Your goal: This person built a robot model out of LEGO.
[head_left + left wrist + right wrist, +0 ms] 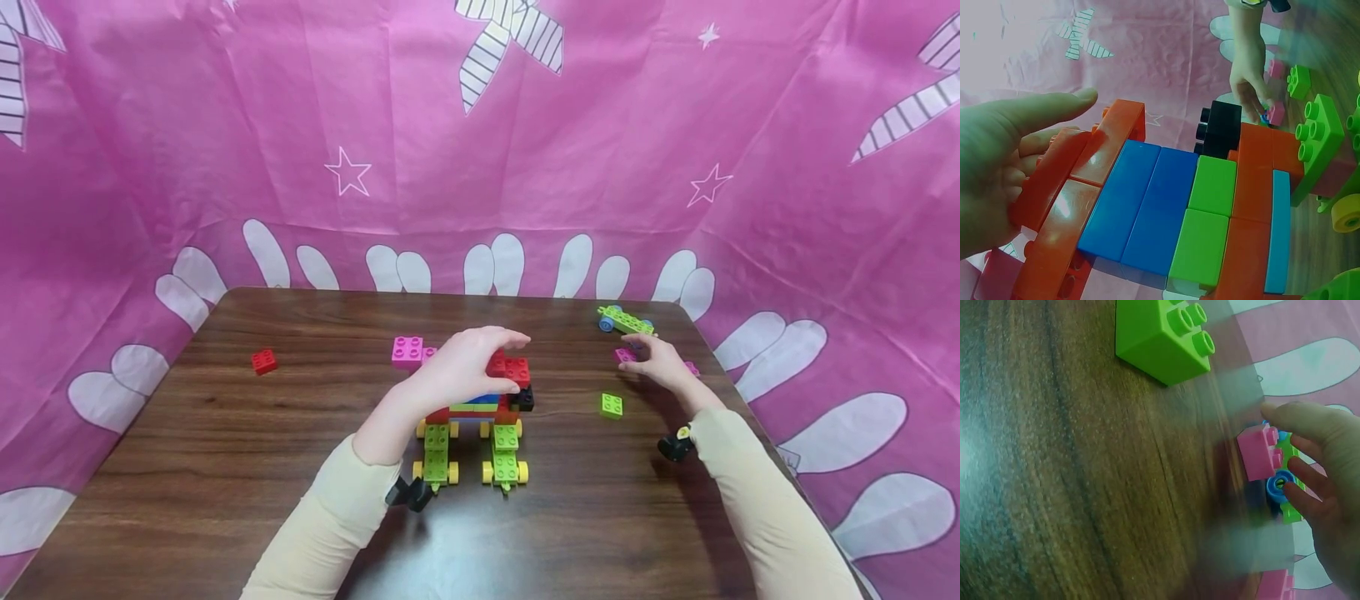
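A toy-brick structure stands on two lines of green wheeled bases with yellow wheels. Its upper part has red, blue, green and black bricks. My left hand is at its top beside the red bricks, thumb stretched out and fingers partly hidden behind them; I cannot tell how firmly they touch. Over on the right, my right hand hovers by a small pink brick, thumb and fingers spread apart with nothing pinched between them.
Near the right hand lie a green brick, another pink brick and a green wheeled base with blue wheels. A red brick sits far left on the wooden table. Pink cloth hangs behind.
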### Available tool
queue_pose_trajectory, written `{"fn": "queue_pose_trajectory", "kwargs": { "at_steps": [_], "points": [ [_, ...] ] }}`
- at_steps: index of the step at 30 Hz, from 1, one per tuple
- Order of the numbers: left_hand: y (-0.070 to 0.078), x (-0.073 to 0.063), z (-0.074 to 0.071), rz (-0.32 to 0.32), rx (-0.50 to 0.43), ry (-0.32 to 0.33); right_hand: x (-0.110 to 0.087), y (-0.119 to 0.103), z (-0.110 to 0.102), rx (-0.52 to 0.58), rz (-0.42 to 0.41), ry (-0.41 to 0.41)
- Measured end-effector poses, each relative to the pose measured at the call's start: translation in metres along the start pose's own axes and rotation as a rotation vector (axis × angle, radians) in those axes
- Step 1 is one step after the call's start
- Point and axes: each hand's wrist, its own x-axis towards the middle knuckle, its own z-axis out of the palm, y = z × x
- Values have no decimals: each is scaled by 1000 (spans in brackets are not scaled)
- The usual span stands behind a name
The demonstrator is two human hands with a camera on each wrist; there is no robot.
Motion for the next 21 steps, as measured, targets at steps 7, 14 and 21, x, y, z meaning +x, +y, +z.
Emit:
{"fn": "queue_pose_trajectory", "kwargs": {
  "at_steps": [7,14,21],
  "points": [
    [1,-1,0,2,12,10,-2,4,3,-20,24,-39],
    [0,-2,0,-7,19,16,0,4,4,-41,29,-47],
    [-1,-2,0,5,25,17,5,6,6,-78,18,-61]
  ]
}}
